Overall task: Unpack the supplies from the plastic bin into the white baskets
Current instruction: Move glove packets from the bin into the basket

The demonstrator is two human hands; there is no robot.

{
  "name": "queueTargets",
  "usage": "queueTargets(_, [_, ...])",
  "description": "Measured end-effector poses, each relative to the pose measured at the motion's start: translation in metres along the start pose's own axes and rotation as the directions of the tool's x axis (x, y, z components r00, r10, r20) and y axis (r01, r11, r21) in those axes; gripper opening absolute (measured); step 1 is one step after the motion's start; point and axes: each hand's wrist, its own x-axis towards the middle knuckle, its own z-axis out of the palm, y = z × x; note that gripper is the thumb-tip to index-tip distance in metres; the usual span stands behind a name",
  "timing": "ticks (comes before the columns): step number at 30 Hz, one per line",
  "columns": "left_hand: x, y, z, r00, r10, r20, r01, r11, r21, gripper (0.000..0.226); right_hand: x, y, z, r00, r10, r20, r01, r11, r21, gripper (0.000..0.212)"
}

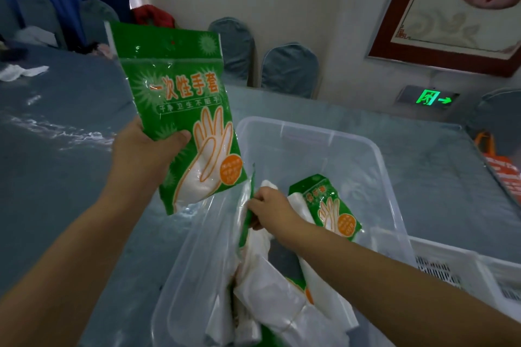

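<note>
Nearest me, white packets (pixel 270 298) are lying in the clear plastic bin (pixel 377 155); my right hand (pixel 269 210) is pinching one green-edged packet (pixel 248 214) inside it, while my left hand (pixel 143 149) is gripping a green glove pack (pixel 180 110) above the table, white baskets (pixel 451 259) sitting beside the bin

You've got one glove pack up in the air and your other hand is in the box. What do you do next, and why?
Probably lift the second pack out of the bin. The right hand already pinches its edge inside the bin, while the left hand holds a pack clear above the table. The baskets sit to the right.
</note>
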Motion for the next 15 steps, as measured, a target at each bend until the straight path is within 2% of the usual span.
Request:
queueTargets(2, [0.001,0.004,0.004,1.000,0.009,0.027,-0.010,0.999,0.052,0.029,-0.008,-0.014,-0.026,0.980,-0.138,-0.145,0.132,0.990,-0.049,0.015])
queueTargets(4, [0.000,0.007,0.011,0.999,-0.017,0.039,0.013,0.996,0.090,0.025,-0.020,-0.033,-0.054,0.920,-0.291,-0.262,0.273,0.956,-0.105,0.020])
queueTargets(6, [-0.003,0.008,0.023,0.998,-0.049,0.050,0.044,0.994,0.102,0.017,-0.035,-0.053,-0.077,0.820,-0.454,-0.348,0.403,0.890,-0.211,0.026])
queueTargets(8, [-0.012,0.010,0.039,0.991,-0.073,0.116,0.064,0.995,0.081,0.012,-0.052,-0.068,-0.090,0.698,-0.616,-0.365,0.499,0.784,-0.368,0.021])
queueTargets(11, [-0.033,0.017,0.064,0.974,-0.078,0.211,0.077,0.997,0.016,0.013,-0.071,-0.079,-0.088,0.547,-0.771,-0.325,0.524,0.619,-0.585,0.015])
queueTargets(13, [-0.047,0.021,0.078,0.962,-0.091,0.256,0.121,0.987,-0.105,0.012,-0.079,-0.076,-0.080,0.510,-0.804,-0.306,0.490,0.564,-0.665,0.013])
queueTargets(15, [-0.059,0.026,0.088,0.954,-0.086,0.288,0.143,0.972,-0.186,0.014,-0.084,-0.068,-0.072,0.503,-0.809,-0.303,0.461,0.548,-0.698,0.011])
